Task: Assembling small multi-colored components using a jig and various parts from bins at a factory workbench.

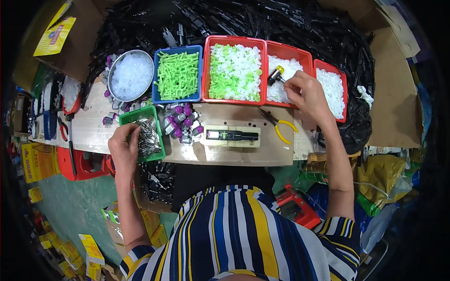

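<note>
My right hand [304,93] grips a small hammer [276,75] with a black and yellow head, above a red bin [311,58] of white plastic pieces. The fingers of my left hand [124,145] are pinched together at the left side of a green bin [161,133] filled with thin metal pins [148,140]. What they hold, if anything, is too small to make out. In front of me a black part [234,136] lies in a pale fixture block [215,143]. Yellow-handled pliers [280,127] rest to its right.
A blue bin [202,70] of green pieces, a red bin [205,75] of green and white caps, and a round metal bowl [110,79] stand behind. Purple-and-grey parts [180,122] lie by the green bin. Black plastic parts [225,21] are heaped at the back.
</note>
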A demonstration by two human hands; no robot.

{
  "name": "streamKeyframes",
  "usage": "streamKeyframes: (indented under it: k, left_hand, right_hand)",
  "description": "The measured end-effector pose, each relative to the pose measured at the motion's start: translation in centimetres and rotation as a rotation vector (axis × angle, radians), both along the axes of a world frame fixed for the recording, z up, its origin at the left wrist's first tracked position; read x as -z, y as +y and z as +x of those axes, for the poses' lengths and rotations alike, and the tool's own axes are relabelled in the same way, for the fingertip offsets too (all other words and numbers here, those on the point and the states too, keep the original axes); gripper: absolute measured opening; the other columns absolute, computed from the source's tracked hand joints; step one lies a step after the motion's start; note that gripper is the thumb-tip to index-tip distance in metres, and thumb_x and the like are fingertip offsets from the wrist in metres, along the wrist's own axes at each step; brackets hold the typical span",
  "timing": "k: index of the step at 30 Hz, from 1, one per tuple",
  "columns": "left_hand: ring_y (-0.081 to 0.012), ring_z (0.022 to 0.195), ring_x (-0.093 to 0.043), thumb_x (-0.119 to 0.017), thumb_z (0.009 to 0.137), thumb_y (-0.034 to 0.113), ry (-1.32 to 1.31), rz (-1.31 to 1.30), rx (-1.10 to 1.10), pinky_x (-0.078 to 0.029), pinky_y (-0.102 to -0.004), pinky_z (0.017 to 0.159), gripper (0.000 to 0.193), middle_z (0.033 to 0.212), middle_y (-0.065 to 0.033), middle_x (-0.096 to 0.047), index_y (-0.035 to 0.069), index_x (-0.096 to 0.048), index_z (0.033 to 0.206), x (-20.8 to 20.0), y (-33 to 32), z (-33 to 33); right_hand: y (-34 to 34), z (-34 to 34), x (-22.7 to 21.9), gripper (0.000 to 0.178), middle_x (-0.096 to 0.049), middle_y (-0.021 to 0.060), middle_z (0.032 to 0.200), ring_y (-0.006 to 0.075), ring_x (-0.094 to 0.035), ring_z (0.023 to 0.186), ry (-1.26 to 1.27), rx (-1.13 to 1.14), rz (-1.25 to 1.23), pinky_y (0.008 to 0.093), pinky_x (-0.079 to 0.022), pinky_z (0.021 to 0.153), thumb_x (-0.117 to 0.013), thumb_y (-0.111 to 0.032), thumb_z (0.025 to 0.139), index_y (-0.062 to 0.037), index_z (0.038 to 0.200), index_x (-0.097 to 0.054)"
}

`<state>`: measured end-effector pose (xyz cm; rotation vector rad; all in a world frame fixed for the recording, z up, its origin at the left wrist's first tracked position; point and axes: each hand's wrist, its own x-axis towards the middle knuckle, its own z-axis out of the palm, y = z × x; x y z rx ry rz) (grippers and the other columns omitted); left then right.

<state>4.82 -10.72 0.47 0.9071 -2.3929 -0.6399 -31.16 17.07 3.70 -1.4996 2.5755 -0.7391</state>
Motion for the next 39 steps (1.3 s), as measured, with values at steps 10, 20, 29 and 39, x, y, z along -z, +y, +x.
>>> streamKeyframes:
  k: [10, 20, 29, 39]
  left_hand:
    - [-0.0209, 0.073, -0.067, -0.072, 0.084, 0.002, 0.198, 0.158, 0.100, -0.051, -0.0297, 0.066, 0.008, 0.083, -0.0121, -0.070, -0.004, -0.069, 0.090, -1.9, 4.2, -1.9]
    - [-0.0057, 0.062, -0.053, -0.072, 0.085, 0.007, 0.348, 0.867, 0.227, -0.042, -0.0223, 0.055, 0.008, 0.077, -0.0036, -0.068, -0.001, -0.070, 0.086, -1.7, 12.4, -8.1]
    - [-0.0021, 0.069, -0.053, -0.069, 0.089, 0.005, 0.291, 0.925, 0.263, -0.042, -0.0176, 0.063, 0.008, 0.078, 0.0018, -0.064, -0.003, -0.067, 0.089, -1.5, 12.5, -8.6]
    - [-0.0020, 0.071, -0.053, -0.069, 0.089, 0.005, 0.300, 0.932, 0.239, -0.042, -0.0177, 0.065, 0.008, 0.081, 0.0027, -0.063, -0.002, -0.066, 0.089, -1.4, 12.1, -8.1]
  right_hand:
    - [-2.8, 8.8, -1.2, 0.005, -0.063, 0.0052, 0.078, 0.0099, -0.059, 0.072, -0.392, -0.007, -0.384, 0.0244, -0.047, 0.069, -0.069, 0.003, 0.081, 0.0046, 0.083, -0.065]
    - [-4.2, 13.4, 0.5, 0.013, -0.066, 0.0079, 0.080, 0.0174, -0.063, 0.071, -0.356, -0.165, -0.524, 0.0279, -0.049, 0.066, -0.070, 0.008, 0.075, 0.0012, 0.086, -0.066]
    - [-3.9, 13.2, 1.3, 0.016, -0.063, 0.0060, 0.077, 0.0228, -0.063, 0.069, -0.233, -0.165, -0.561, 0.0328, -0.048, 0.064, -0.074, 0.000, 0.072, -0.0049, 0.084, -0.066]
    - [-4.0, 13.6, 0.8, 0.017, -0.066, 0.0087, 0.079, 0.0228, -0.065, 0.070, -0.099, -0.215, -0.517, 0.0310, -0.050, 0.063, -0.073, 0.006, 0.071, -0.0003, 0.086, -0.067]
